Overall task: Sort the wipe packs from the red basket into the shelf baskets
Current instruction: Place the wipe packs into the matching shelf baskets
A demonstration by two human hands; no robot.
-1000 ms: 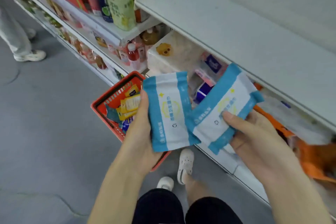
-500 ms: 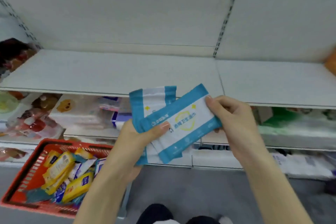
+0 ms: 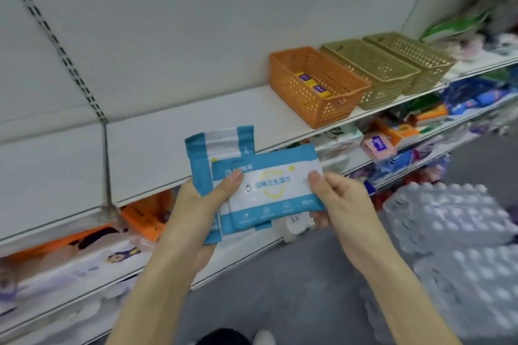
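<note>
Wipe packs (image 3: 269,190), seemingly light, soft and slick, are lying overlapped at frame centre, left hand (image 3: 196,204) gripping both, right hand (image 3: 347,204) pinching the front pack's end, sealed edges probably offering surest hold.

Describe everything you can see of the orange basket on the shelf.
The orange basket is a rectangular, open-topped bin that looks like plastic, its walls perforated with rows of round holes. It stands upright on the white shelf, close against an olive basket on its right. A few small yellow-and-purple packs lie along its bottom; the rest of its inside looks bare.
</note>
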